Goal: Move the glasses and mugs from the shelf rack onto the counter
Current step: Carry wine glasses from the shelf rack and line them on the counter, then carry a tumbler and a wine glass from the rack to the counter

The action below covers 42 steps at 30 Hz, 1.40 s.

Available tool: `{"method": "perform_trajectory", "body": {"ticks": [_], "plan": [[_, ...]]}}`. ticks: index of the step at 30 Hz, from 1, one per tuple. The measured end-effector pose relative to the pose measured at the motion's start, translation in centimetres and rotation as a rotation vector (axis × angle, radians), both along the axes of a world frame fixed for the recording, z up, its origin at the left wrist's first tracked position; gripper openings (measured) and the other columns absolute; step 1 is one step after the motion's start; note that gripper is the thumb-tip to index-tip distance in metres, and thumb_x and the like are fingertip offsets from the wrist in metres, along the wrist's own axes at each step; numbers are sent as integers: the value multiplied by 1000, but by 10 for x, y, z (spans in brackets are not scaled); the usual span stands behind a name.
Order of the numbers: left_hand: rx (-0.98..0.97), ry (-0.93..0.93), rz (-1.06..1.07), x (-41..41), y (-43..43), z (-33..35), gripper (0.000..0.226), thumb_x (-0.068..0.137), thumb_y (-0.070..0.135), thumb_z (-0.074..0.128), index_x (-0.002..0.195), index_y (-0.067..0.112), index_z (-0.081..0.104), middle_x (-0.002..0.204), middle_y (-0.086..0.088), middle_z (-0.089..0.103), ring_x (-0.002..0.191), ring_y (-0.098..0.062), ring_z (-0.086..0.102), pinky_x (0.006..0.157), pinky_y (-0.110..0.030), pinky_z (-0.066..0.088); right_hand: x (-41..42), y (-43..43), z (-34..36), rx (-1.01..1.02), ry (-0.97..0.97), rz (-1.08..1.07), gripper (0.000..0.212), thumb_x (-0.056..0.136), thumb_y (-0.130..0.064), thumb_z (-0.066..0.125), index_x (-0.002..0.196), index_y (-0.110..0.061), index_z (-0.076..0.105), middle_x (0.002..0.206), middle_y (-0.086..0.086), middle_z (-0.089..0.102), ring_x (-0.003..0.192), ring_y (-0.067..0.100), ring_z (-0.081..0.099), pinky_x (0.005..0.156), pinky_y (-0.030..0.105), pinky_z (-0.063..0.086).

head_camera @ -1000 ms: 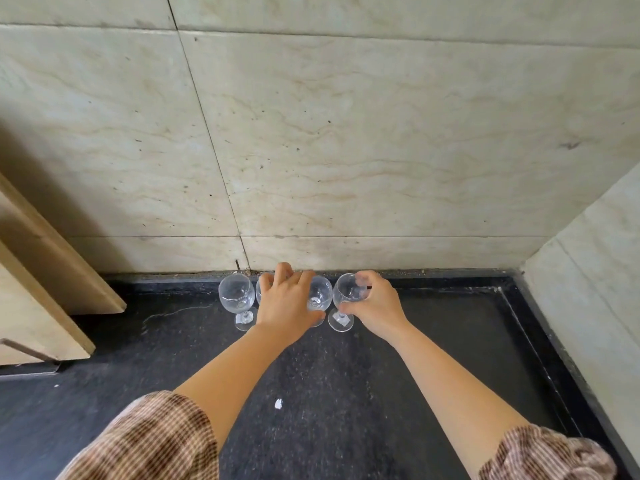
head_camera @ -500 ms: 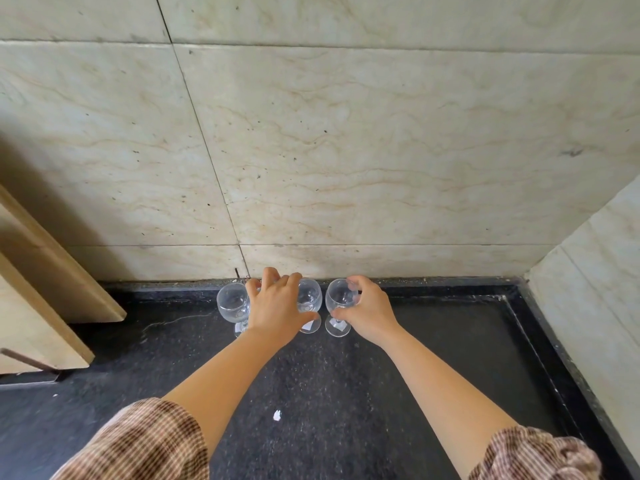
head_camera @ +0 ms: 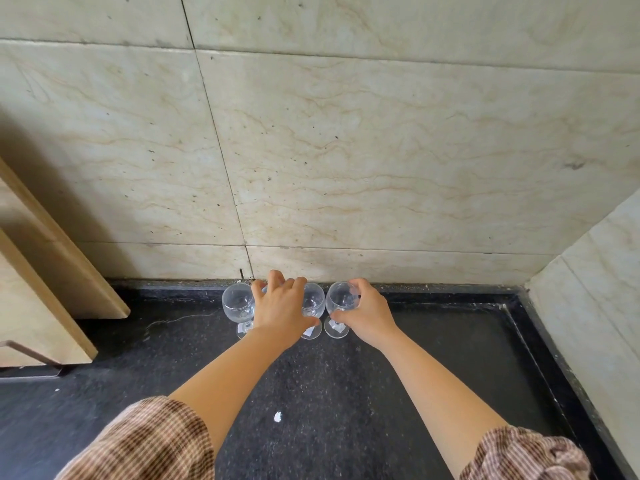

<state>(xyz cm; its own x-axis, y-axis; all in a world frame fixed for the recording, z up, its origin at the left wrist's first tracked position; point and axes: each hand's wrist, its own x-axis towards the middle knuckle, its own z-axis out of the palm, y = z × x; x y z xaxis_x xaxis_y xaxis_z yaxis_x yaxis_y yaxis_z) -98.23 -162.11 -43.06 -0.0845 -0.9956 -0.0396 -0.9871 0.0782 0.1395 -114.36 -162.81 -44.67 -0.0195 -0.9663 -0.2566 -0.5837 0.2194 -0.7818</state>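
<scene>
Three clear stemmed glasses stand upright in a row on the black counter (head_camera: 346, 393), close to the tiled wall. The left glass (head_camera: 238, 306) stands free. My left hand (head_camera: 280, 311) lies over the middle glass (head_camera: 313, 304), fingers spread across its bowl and hiding most of it. My right hand (head_camera: 363, 315) wraps the right glass (head_camera: 337, 301) from the right side, thumb and fingers around the bowl. The feet of the middle and right glasses rest on the counter. No mugs and no shelf rack are in view.
A wooden cabinet side (head_camera: 52, 282) juts in at the left, with a metal edge below it. A marble wall (head_camera: 381, 150) runs along the back and a side wall (head_camera: 595, 289) closes the right. A small white speck (head_camera: 277, 416) lies on the counter.
Both hands with the middle and right glasses have shifted slightly back toward the wall, and the glasses now stand on the counter beside the left glass. The view has tilted a little.
</scene>
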Motion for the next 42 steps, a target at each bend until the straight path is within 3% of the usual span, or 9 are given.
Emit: {"method": "perform_trajectory", "body": {"ticks": [5,8,10,14,18,23,32,38,42], "plan": [[25,8,-21,3,3,7,74,79,57,62,141,26,34,137,6,51,135,-24,24,106,-46,19,2,0,6,-36,140,34,59,74,-27,81,125,-19,51,126,1,59,107,16,57,84,26,49],[-12,68,3,12,14,15,76,84,56,57,146,25,26,142,6,47,137,-24,22,105,-44,22,5,6,20,-111,296,98,66,82,-33,74,137,-15,43,136,3,49,125,23,46,97,33,45],[-49,114,52,21,26,23,68,89,52,52,145,23,27,140,6,48,137,-24,23,102,-42,23,11,13,32,-167,354,143,62,86,-31,69,139,-14,41,137,5,47,128,24,40,100,35,43],[-69,156,156,47,58,41,51,93,41,47,140,23,35,140,6,47,134,-23,26,102,-40,25,41,35,58,-215,372,244,51,90,-31,63,134,-14,44,135,4,49,124,24,42,98,34,40],[-41,143,260,85,104,59,49,95,38,44,140,21,37,142,2,45,133,-24,28,103,-40,29,85,69,76,-223,356,388,41,90,-31,60,125,-14,48,129,3,50,121,25,42,89,34,40],[-13,74,410,146,179,87,50,97,39,40,142,18,34,144,-4,41,134,-28,30,104,-42,33,153,123,102,-240,381,617,55,93,-39,55,138,-11,40,140,7,43,130,28,38,100,39,40],[-113,93,755,251,384,136,48,98,39,36,140,15,34,138,-9,43,126,-31,36,95,-42,41,275,282,159,-376,397,902,54,94,-38,55,141,-14,40,140,6,46,130,26,39,101,42,42],[-212,59,968,300,579,151,50,98,39,39,142,16,34,141,-10,44,131,-32,37,102,-45,41,351,441,174,-446,382,1107,55,93,-37,56,140,-15,39,141,7,45,131,27,39,102,43,42],[-174,17,1175,324,716,153,47,96,40,39,136,14,40,136,-14,48,128,-34,40,97,-47,42,402,554,181,-561,378,1302,56,91,-40,55,138,-12,40,138,9,46,130,29,39,101,45,41]]}}
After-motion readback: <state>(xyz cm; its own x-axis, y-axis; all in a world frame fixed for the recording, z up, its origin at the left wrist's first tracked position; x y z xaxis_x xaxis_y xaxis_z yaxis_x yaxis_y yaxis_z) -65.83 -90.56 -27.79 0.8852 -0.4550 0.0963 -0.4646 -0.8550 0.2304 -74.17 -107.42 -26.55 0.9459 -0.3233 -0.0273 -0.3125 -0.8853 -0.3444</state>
